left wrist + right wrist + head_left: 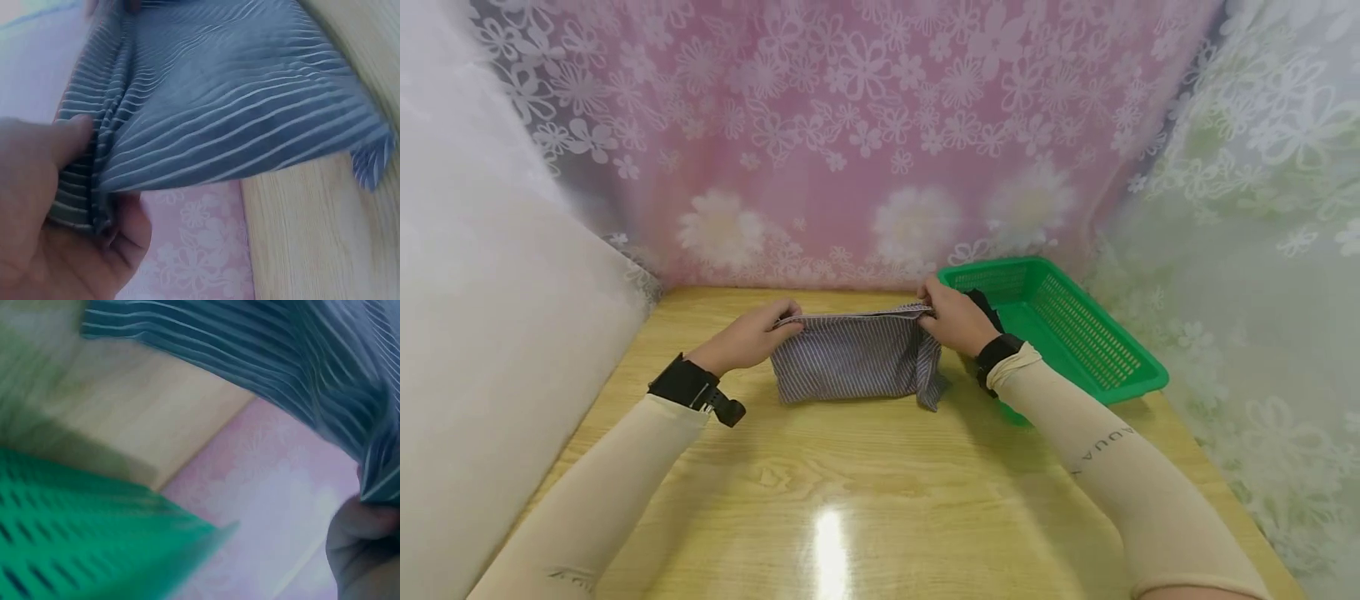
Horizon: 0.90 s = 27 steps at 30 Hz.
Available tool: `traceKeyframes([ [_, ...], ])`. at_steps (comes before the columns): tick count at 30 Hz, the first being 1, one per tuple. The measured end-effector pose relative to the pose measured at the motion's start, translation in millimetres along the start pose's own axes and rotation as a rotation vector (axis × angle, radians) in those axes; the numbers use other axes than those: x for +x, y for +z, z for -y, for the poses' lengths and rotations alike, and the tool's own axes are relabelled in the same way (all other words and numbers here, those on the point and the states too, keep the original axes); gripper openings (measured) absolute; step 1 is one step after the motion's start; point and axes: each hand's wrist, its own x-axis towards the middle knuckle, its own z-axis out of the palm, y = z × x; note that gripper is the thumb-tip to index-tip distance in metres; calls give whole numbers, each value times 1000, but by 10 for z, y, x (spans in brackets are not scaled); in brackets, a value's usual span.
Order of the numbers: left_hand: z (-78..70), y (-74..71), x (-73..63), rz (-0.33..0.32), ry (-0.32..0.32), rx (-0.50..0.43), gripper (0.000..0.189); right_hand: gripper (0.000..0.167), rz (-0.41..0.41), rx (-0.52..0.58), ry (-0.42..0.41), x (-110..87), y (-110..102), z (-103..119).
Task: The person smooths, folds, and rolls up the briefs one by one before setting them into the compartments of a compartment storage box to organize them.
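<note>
A grey-blue striped cloth (pixel 850 360) with thin white lines is stretched between both hands above the table; I cannot tell what kind of garment it is. My left hand (pixel 747 338) pinches its upper left corner, with the thumb on the near side. At the upper right corner my right hand (pixel 957 320) grips the edge, and a loose fold hangs below it. In the left wrist view the cloth (pixel 250 119) slopes away from the thumb and bunches along the held edge. The right wrist view shows the cloth (pixel 250 344) gathered into the fingers.
A green plastic basket (pixel 1093 333) with perforated sides stands at the right of the wooden table (pixel 760 492). Something black (pixel 985 307) lies in it, partly hidden behind my right hand. Pink floral curtain (pixel 835 167) hangs along the table's far edge.
</note>
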Motion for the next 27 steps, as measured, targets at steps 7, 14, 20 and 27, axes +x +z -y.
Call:
traceKeyframes([
  [7, 52, -106, -4, -297, -54, 25, 25, 20, -17, 65, -29, -27, -198, -58],
  [14, 62, -339, -88, -225, -46, -20, 23, 17, 107, 235, -27, -65, -454, -73],
  [20, 8, -601, -242, 161, 37, -170, 17, 21, 339, 370, -50, -93, -764, -80],
  [27, 83, -729, -193, 384, -146, -396, 23, 26, 759, 754, 176, -48, -806, -68],
])
